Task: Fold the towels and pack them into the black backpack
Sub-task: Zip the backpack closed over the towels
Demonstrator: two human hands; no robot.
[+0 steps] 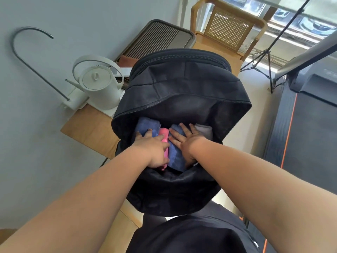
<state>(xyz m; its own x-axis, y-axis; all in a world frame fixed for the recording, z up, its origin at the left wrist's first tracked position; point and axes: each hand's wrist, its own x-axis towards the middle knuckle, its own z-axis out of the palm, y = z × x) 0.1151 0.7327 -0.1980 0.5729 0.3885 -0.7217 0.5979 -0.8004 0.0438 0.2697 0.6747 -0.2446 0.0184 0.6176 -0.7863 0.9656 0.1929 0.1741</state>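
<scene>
Though not yet zipped, already holds four folded towels, packed side by side in the open mouth of the black backpack (pixel 182 84): blue towel (pixel 146 126) at left, pink towel (pixel 163 133) beside it, second blue towel (pixel 176 156) in the middle, pale towel (pixel 204 131) at right. Pressing down on blue and pink with left hand (pixel 154 148), fingers straight and fairly close; flattening the second blue towel with right hand (pixel 186 141), fingers splayed wide; gripping nothing. Judged nearly done: folding finished for these, no loose towels in view, only settling and perhaps closing left. Wooden table (pixel 91 128) at left, white kettle (pixel 99 86) on it just beside the bag, cane chair (pixel 228 28) on the far side
</scene>
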